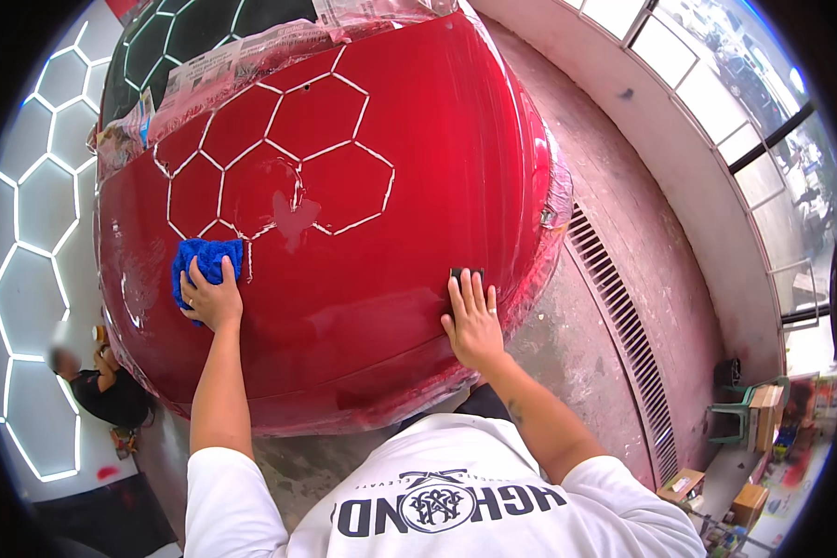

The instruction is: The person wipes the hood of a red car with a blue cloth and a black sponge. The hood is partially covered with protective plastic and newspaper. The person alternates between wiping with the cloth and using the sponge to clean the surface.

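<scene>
A glossy red car hood (344, 325) spreads out in front of me, mirroring hexagonal light tubes. My left hand (212, 299) is closed over a bunched blue microfiber cloth (200, 256) and rests it on the left part of the hood. Towards the right side, my right hand (474, 321) presses down with its fingers stretched forward over a small black block (468, 274); most of the block is hidden beneath them. A dull pinkish patch (296, 216) breaks the shine near the middle of the hood.
Newspaper and plastic masking (242, 65) covers the windshield edge; plastic film (556, 191) lines the right side. A person in dark clothes (112, 391) crouches at the left by a wall of hexagonal lights (37, 279). A floor grate (623, 335), a green chair (735, 418) and cardboard boxes (749, 502) lie right.
</scene>
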### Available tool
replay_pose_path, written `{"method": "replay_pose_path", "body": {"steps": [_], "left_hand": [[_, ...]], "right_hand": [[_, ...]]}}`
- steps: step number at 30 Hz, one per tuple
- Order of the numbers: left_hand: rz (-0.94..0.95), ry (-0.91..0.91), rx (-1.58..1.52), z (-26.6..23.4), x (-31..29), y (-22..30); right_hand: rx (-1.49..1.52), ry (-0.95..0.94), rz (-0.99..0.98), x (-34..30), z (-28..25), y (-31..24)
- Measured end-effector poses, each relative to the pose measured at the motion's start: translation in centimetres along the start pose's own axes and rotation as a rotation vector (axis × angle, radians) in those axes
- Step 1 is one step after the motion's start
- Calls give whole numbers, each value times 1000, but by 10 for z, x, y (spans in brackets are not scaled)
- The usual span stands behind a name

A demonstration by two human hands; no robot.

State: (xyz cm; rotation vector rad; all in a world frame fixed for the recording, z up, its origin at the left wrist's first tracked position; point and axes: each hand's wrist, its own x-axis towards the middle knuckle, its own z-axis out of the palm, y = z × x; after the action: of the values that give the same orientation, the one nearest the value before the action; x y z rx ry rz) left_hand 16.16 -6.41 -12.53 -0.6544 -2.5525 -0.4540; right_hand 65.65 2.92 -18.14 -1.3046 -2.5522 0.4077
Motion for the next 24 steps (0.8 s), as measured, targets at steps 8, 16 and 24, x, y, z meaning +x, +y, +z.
{"method": "replay_pose_path", "body": {"steps": [8, 16, 24], "left_hand": [[-6, 5, 21, 6, 7, 5], [57, 64, 24, 12, -3, -5], [148, 70, -104, -3, 1, -13]], "right_hand": [[-51, 26, -41, 40, -11, 9], [-160, 41, -93, 374, -84, 63], [-138, 62, -120, 649, -119, 122]]}}
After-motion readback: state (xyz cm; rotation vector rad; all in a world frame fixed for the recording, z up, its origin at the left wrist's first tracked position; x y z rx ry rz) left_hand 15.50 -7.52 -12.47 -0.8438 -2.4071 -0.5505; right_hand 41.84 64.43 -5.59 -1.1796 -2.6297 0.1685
